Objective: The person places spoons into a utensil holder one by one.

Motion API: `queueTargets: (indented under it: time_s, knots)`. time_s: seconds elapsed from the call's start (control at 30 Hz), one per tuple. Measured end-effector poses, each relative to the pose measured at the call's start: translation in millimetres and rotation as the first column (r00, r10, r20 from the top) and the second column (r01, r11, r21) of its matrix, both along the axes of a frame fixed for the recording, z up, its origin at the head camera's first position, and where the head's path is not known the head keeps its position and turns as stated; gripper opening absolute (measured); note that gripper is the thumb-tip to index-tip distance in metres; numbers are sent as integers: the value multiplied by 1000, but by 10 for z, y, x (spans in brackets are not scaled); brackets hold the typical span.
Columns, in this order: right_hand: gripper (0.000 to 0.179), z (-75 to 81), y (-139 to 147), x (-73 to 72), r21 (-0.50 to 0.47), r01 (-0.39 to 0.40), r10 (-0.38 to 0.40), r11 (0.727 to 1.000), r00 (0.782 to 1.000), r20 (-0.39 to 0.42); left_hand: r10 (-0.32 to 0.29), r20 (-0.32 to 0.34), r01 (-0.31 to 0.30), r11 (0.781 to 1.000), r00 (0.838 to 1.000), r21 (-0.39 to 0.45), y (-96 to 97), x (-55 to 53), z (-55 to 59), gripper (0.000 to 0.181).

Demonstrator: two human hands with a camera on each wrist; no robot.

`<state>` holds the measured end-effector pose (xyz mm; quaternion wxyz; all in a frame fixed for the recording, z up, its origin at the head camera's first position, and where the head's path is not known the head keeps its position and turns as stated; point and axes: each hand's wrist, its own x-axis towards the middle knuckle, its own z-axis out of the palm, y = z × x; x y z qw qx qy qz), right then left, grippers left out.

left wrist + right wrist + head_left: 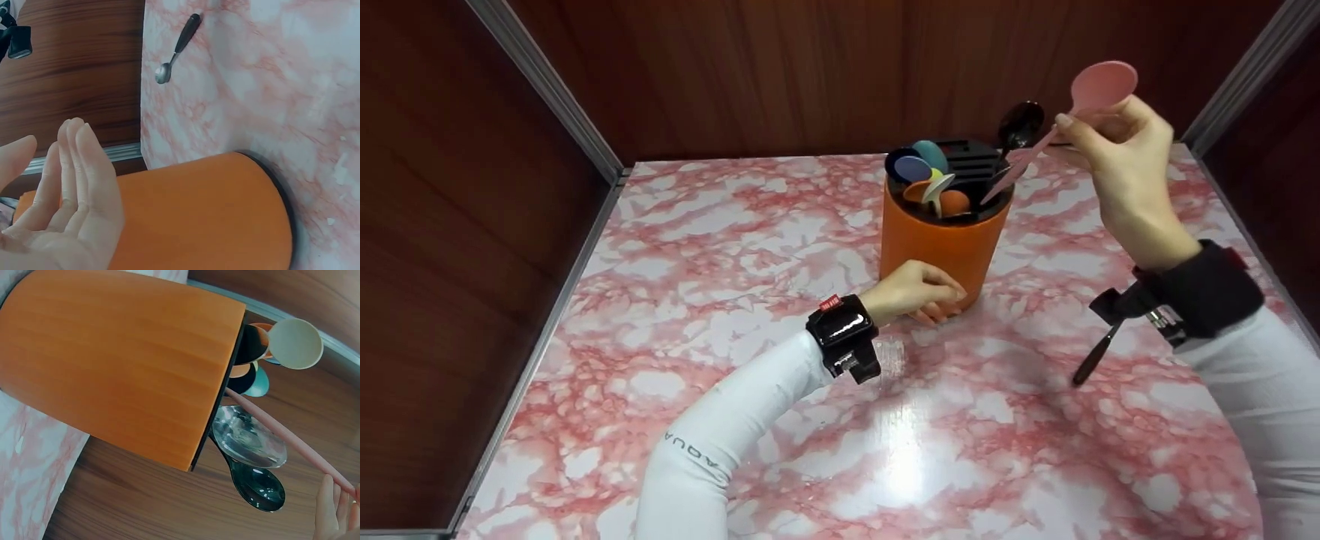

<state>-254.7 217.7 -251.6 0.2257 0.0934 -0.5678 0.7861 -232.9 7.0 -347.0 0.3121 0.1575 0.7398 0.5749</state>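
Observation:
My right hand (1132, 161) pinches a pink spoon (1102, 85) near its bowl, above the right side of an orange utensil holder (941, 244). The spoon slants down, bowl up, and its handle end reaches the holder's opening; in the right wrist view the pink handle (292, 440) meets the rim. Low at the holder's front is my left hand (913, 291), fingers relaxed and holding nothing; whether it touches the wall I cannot tell. Colourful spoons fill the holder's left part, including a blue one (913, 169) and a teal one (931, 155). A black spoon (1021, 124) sticks out behind.
A small metal spoon with a dark handle (187, 34) lies on the marbled table (720, 247), right of the holder. Beside the black spoon a shiny, clear-looking spoon (250, 436) projects from the holder. Wooden panels (735, 75) stand behind and at both sides.

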Motion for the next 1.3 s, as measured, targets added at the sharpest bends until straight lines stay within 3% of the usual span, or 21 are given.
queueTargets:
  time_s: [0.23,0.4,0.6,1.1,1.3]
  knots:
    - [11,-77,-33,-31,59,13,-12,998,999,-31,3,-3,-3,1000,1000,-18,-75,-17,-84,27]
    - [12,-138,-38,-42,93,22,-21,995,1000,-7,4,-14,-5,998,1000,-58,-124,-27,-152,26]
    - [13,-221,-40,-54,99,-19,20,995,1000,-7,-8,-12,7,996,1000,-92,-166,-45,-217,27]
    - [13,-376,-79,-74,114,-98,95,989,995,33,22,34,-19,996,999,-88,-180,-20,-307,26]
    - [14,-443,-88,-83,153,-82,74,985,996,57,23,54,-20,998,998,-59,-174,-8,-344,26]
